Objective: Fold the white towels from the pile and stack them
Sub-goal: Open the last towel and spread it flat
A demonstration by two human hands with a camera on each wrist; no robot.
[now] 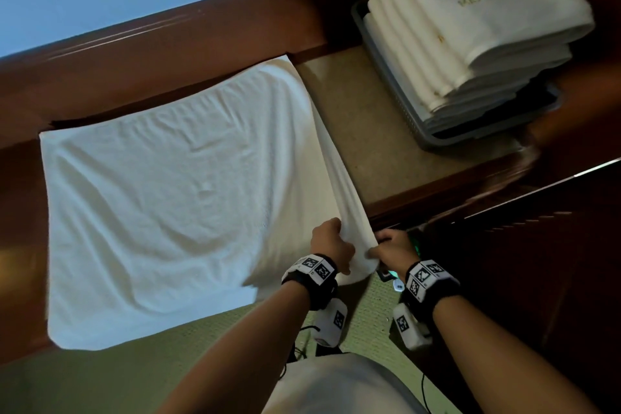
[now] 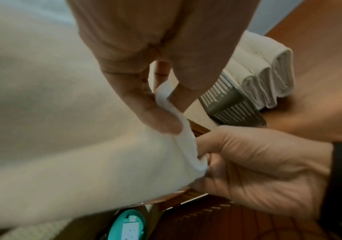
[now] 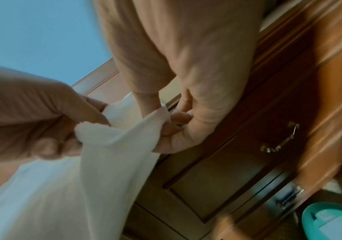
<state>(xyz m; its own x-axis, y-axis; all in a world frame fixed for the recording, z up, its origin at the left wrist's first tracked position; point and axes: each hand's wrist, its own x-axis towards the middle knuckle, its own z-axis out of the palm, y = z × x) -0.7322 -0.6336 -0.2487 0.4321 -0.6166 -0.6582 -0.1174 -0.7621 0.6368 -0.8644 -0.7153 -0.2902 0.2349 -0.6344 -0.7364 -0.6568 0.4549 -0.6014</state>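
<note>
A white towel (image 1: pixel 161 198) lies spread over the left and centre of the head view, on a beige tabletop (image 1: pixel 386 131) framed in dark red-brown wood. Its far edge runs up against the wooden back rail, and its near left corner hangs toward the lower left of the frame. The right side of the towel is lifted off the surface and gathered into a narrow fold that runs down to the lower centre, where both hands meet.

The left hand (image 1: pixel 331 244) grasps that raised corner from the left, thumb and fingers (image 2: pixel 157 116) pinching a doubled edge of cloth. The right hand (image 1: pixel 393 249) sits just beside it, on the right, its curled fingers (image 3: pixel 176 128) clamped on the same edge of the towel a little lower down. The two hands are almost touching, with only the fold of towel between them. Each wrist wears a black band with black-and-white square markers.

In the upper right of the head view a stack of folded white towels (image 1: pixel 470 27) sits in a grey slatted basket (image 1: pixel 396 91), well apart from the spread towel; the top one shows faint gold lettering, too blurred to read. Below the hands, a teal round object (image 2: pixel 127 225) lies on the floor beside a dark wooden cabinet door (image 3: pixel 223 170) with a brass handle (image 3: pixel 279 141).
</note>
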